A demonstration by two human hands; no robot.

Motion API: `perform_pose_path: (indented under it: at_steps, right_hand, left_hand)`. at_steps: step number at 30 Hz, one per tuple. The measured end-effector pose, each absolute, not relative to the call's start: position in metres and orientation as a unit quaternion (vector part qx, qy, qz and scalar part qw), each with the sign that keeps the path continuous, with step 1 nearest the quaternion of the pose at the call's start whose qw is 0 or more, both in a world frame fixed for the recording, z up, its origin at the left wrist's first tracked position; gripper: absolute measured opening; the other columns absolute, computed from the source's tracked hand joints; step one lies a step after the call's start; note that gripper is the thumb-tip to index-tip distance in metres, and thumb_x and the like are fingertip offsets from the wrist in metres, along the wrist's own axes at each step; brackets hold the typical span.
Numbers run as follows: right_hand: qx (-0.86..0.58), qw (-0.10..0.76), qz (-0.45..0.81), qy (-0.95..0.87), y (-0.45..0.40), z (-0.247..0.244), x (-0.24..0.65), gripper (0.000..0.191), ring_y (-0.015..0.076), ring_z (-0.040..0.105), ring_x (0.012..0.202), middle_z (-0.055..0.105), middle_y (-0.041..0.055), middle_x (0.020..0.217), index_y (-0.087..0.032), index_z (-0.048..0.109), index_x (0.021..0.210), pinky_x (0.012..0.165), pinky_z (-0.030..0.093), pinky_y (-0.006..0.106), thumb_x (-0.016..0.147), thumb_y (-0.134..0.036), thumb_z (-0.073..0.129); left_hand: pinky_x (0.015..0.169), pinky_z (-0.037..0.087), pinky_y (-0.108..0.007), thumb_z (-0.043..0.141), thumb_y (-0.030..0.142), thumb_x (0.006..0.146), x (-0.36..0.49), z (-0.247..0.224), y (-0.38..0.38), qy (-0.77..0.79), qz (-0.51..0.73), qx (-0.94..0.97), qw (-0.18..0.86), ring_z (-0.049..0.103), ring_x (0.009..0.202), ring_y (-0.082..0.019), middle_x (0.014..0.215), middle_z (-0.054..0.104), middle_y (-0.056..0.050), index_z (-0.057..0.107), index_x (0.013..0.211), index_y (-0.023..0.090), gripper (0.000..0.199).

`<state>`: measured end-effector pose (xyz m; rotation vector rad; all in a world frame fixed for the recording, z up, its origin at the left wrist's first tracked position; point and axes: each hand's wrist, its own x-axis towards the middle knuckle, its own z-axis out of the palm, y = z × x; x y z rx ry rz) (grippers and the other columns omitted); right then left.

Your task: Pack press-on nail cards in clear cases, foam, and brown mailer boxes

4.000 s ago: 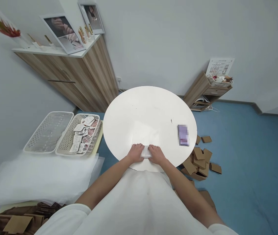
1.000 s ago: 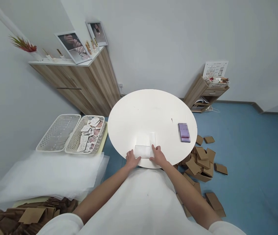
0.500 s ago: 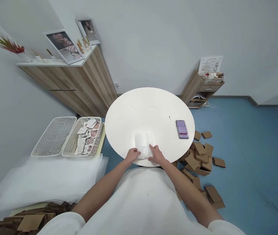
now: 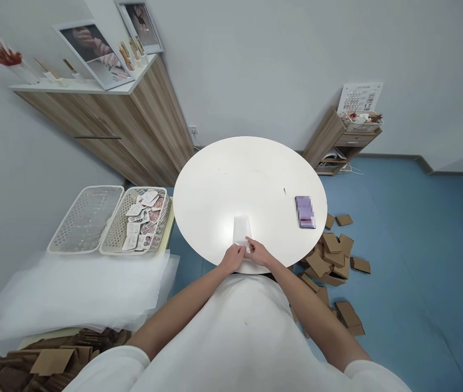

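Observation:
A narrow folded white sheet [image 4: 241, 227] lies near the front edge of the round white table [image 4: 215, 185]. My left hand [image 4: 233, 257] is closed on the sheet's lower left end. Beside it, nearly touching, my right hand [image 4: 259, 253] has thumb and fingers on the lower right end of the sheet. Whatever may be inside the folded sheet is hidden. A purple item [image 4: 305, 212], blurred by pixels, lies on the table's right side.
Two white baskets stand at the left, one with sachets [image 4: 137, 223], the other [image 4: 86, 220] with clear items. Below them are white sheets [image 4: 92, 288] and brown cartons [image 4: 51, 360]. More cartons [image 4: 331, 258] lie on the floor at the right. A cabinet [image 4: 125, 130] stands behind.
The white sheet has gone from wide to narrow, its left side folded over. My left hand has moved right, close to my right hand. The camera view has shifted slightly.

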<state>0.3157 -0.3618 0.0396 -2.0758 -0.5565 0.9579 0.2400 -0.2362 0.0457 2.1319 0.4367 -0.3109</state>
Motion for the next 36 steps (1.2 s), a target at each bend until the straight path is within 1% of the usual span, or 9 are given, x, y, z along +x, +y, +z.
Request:
perform_pose_path:
  at_steps: [6, 10, 13, 16, 19, 21, 27, 31, 36]
  right_hand:
    - [-0.825, 0.409, 0.345, -0.183, -0.359, 0.026, 0.314, 0.065, 0.0103, 0.041, 0.061, 0.042, -0.0054, 0.068, -0.022, 0.041, 0.124, 0.065, 0.041, 0.027, 0.063, -0.028, 0.063]
    - [-0.812, 0.417, 0.349, -0.214, -0.364, 0.020, 0.315, 0.067, 0.0105, 0.042, 0.062, 0.044, -0.0042, 0.073, -0.022, 0.037, 0.127, 0.068, 0.043, 0.029, 0.064, -0.024, 0.062]
    - [-0.813, 0.406, 0.343, -0.238, -0.368, 0.021, 0.313, 0.071, 0.0120, 0.047, 0.066, 0.048, -0.0007, 0.081, -0.020, 0.026, 0.133, 0.070, 0.045, 0.031, 0.069, -0.022, 0.057]
    - [-0.838, 0.357, 0.287, -0.296, -0.371, 0.028, 0.308, 0.074, 0.0174, 0.051, 0.088, 0.049, 0.0082, 0.104, -0.019, 0.011, 0.137, 0.079, 0.044, 0.036, 0.074, -0.020, 0.050]
    - [-0.850, 0.260, 0.214, -0.406, -0.376, 0.037, 0.303, 0.069, 0.0246, 0.034, 0.118, 0.030, 0.0113, 0.134, -0.022, 0.012, 0.137, 0.091, 0.036, 0.042, 0.077, -0.020, 0.045]
    - [-0.834, 0.206, 0.205, -0.468, -0.379, 0.040, 0.301, 0.069, 0.0266, 0.023, 0.126, 0.019, 0.0089, 0.142, -0.022, 0.010, 0.138, 0.095, 0.032, 0.043, 0.077, -0.023, 0.044]
    - [-0.839, 0.142, 0.185, -0.492, -0.374, 0.031, 0.304, 0.085, 0.0285, 0.018, 0.129, 0.018, 0.0135, 0.142, -0.012, 0.007, 0.137, 0.097, 0.030, 0.044, 0.071, -0.036, 0.055]
    - [-0.847, 0.133, 0.152, -0.491, -0.364, 0.023, 0.306, 0.065, 0.0271, 0.025, 0.128, 0.029, 0.0160, 0.138, -0.010, 0.018, 0.135, 0.098, 0.031, 0.043, 0.077, -0.021, 0.046]
    - [-0.835, 0.116, 0.177, -0.508, -0.367, 0.036, 0.303, 0.059, 0.0293, 0.035, 0.120, 0.038, 0.0194, 0.131, -0.007, 0.029, 0.130, 0.095, 0.033, 0.042, 0.076, -0.023, 0.045]
  left_hand:
    - [0.077, 0.041, -0.029, 0.022, 0.037, 0.087, 0.235, 0.050, -0.223, 0.146, -0.129, 0.866, 0.461, 0.054, 0.084, -0.016, 0.088, 0.056, -0.005, 0.061, 0.089, 0.018, 0.043]
    - [0.085, 0.039, -0.035, 0.038, 0.031, 0.082, 0.234, 0.050, -0.218, 0.024, -0.047, 0.930, 0.364, 0.048, 0.099, -0.021, 0.106, 0.052, -0.009, 0.053, 0.108, 0.019, 0.032]
    - [0.090, 0.035, -0.040, 0.042, 0.031, 0.081, 0.233, 0.048, -0.220, -0.045, -0.036, 0.953, 0.297, 0.042, 0.108, -0.024, 0.117, 0.048, -0.009, 0.049, 0.113, 0.022, 0.034]
    - [0.094, 0.030, -0.043, 0.043, 0.033, 0.081, 0.231, 0.044, -0.222, -0.052, -0.034, 0.963, 0.262, 0.039, 0.113, -0.025, 0.120, 0.045, -0.010, 0.045, 0.117, 0.023, 0.038]
    - [0.098, 0.025, -0.045, 0.048, 0.036, 0.078, 0.228, 0.040, -0.223, -0.049, -0.031, 0.966, 0.253, 0.032, 0.120, -0.027, 0.125, 0.041, -0.010, 0.042, 0.121, 0.023, 0.046]
    - [0.099, 0.024, -0.047, 0.052, 0.035, 0.074, 0.228, 0.037, -0.222, -0.050, -0.038, 0.964, 0.258, 0.029, 0.122, -0.029, 0.128, 0.039, -0.011, 0.040, 0.122, 0.022, 0.051]
    - [0.102, 0.024, -0.045, 0.054, 0.016, 0.064, 0.227, 0.025, -0.215, -0.072, -0.040, 0.948, 0.306, 0.025, 0.126, -0.028, 0.133, 0.034, -0.011, 0.032, 0.128, 0.019, 0.067]
    - [0.103, 0.026, -0.043, 0.050, 0.011, 0.063, 0.227, 0.020, -0.202, -0.094, -0.032, 0.931, 0.350, 0.023, 0.127, -0.024, 0.136, 0.031, -0.012, 0.022, 0.132, 0.015, 0.074]
    - [0.097, 0.033, -0.038, 0.051, 0.011, 0.062, 0.230, 0.032, -0.198, -0.099, -0.058, 0.917, 0.383, 0.041, 0.116, -0.022, 0.123, 0.048, -0.008, 0.040, 0.120, 0.019, 0.060]
